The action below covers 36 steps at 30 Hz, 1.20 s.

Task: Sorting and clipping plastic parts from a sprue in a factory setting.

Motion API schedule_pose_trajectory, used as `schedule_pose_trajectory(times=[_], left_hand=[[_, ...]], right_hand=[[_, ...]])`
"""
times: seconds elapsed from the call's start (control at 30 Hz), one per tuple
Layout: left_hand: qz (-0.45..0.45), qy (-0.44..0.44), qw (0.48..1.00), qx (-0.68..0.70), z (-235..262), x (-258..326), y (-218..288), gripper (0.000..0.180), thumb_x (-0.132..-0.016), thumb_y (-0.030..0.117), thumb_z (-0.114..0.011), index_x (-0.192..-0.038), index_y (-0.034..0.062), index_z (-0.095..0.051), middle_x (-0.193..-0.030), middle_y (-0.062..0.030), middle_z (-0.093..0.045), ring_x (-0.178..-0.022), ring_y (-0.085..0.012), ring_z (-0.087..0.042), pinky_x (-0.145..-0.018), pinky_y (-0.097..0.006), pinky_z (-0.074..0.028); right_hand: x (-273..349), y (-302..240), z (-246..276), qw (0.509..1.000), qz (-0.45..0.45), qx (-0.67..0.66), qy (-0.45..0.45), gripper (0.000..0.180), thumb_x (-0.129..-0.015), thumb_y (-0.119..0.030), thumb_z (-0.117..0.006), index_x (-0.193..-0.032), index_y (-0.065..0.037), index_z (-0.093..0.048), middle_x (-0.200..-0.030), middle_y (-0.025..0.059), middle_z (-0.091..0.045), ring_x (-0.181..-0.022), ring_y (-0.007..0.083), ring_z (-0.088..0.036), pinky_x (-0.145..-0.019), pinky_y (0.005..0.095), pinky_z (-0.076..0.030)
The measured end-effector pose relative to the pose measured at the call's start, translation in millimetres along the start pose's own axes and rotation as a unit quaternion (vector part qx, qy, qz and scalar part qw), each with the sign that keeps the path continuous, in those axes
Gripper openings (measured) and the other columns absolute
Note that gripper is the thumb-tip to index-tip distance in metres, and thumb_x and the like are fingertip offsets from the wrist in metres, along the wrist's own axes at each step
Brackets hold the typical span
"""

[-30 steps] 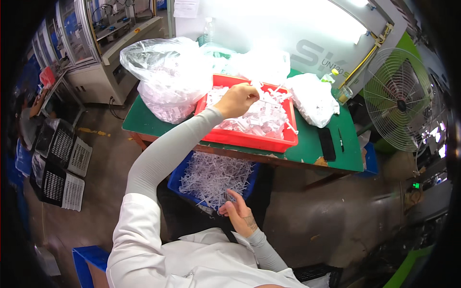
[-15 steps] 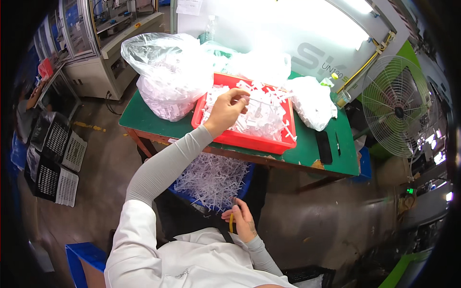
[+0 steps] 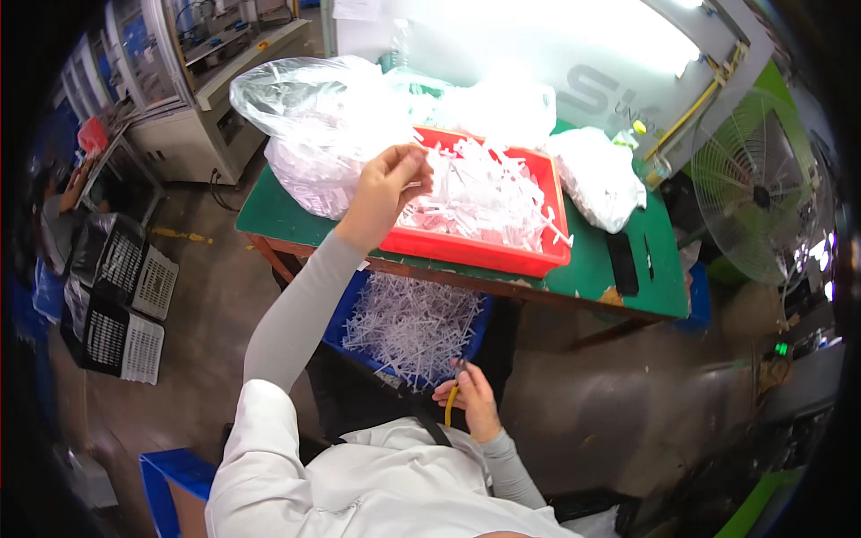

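- The right hand [image 3: 468,401] is resting low at 6 o'clock, near the person's lap, with its fingers curling around a yellow-handled tool [image 3: 451,401]; what kind of tool cannot be told.
- Just beyond it, at 12 o'clock from that hand, a blue bin [image 3: 352,316] is sitting under the table edge, holding a heap of white plastic pieces [image 3: 411,323].
- The left hand [image 3: 387,186] is reaching up and forward over the near left corner of the red tray [image 3: 484,255], its fingertips pinching together on a white strip [image 3: 420,185] from the pile.
- The tray is lying on the green table [image 3: 665,287], filled with white strips [image 3: 489,193].
- At 10 o'clock from the tray a clear bag [image 3: 309,125] of white parts is standing; at 2 o'clock a smaller white bag [image 3: 596,177] is lying.
- A dark flat object [image 3: 621,263] is lying at 3 o'clock of the tray.
- A fan [image 3: 762,193] is standing far right; black crates [image 3: 121,296] are lying on the floor at far left.
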<state>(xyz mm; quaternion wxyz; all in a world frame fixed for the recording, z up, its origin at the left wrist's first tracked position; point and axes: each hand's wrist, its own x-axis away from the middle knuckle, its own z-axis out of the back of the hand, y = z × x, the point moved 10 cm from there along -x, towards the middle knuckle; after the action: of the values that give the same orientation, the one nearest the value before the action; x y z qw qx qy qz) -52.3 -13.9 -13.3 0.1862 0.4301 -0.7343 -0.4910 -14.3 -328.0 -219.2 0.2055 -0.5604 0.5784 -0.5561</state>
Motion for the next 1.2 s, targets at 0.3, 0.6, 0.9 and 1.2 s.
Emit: schedule_pose_trajectory(times=[0.3,0.6,0.9,1.2], left_hand=[[-0.062,-0.138,0.972,-0.18,-34,152,-32,0.011,-0.1,0.006,-0.057,-0.111,0.0016,-0.057,-0.104,-0.0063,-0.063,-0.101,-0.0113,-0.06,-0.09,-0.027,-0.048],[0.188,0.057,0.979,0.047,10,228,-128,0.031,-0.103,0.019,-0.052,-0.128,0.0013,-0.051,-0.122,-0.012,-0.061,-0.107,-0.0182,-0.061,-0.09,-0.033,-0.051],[0.164,0.044,0.983,0.072,11,232,-113,0.016,-0.098,0.012,-0.062,-0.108,0.005,-0.052,-0.112,-0.011,-0.062,-0.097,-0.0156,-0.064,-0.09,-0.032,-0.053],[0.221,0.014,0.975,-0.016,-7,238,-110,0.047,-0.09,0.002,-0.069,-0.131,-0.0002,-0.047,-0.108,-0.0096,-0.067,-0.101,-0.0156,-0.066,-0.089,-0.027,-0.052]], right_hand=[[5,-101,-43,0.924,0.006,-0.304,-0.232,0.029,-0.102,-0.033,-0.048,-0.119,-0.009,-0.048,-0.113,0.0253,-0.066,-0.079,0.0246,-0.068,-0.075,0.0385,-0.054],[4,-88,-49,0.986,0.118,-0.101,-0.065,0.022,-0.094,-0.004,-0.064,-0.107,-0.008,-0.047,-0.095,0.0081,-0.065,-0.082,0.0138,-0.064,-0.073,0.0295,-0.053],[3,-52,-43,0.99,0.035,-0.134,-0.037,0.016,-0.099,-0.014,-0.059,-0.109,-0.007,-0.048,-0.11,0.0126,-0.065,-0.098,0.0163,-0.063,-0.084,0.0301,-0.05],[3,-53,-24,0.992,0.072,-0.098,0.027,0.03,-0.087,0.004,-0.069,-0.103,-0.008,-0.046,-0.105,0.008,-0.062,-0.105,0.018,-0.065,-0.086,0.0305,-0.053]])
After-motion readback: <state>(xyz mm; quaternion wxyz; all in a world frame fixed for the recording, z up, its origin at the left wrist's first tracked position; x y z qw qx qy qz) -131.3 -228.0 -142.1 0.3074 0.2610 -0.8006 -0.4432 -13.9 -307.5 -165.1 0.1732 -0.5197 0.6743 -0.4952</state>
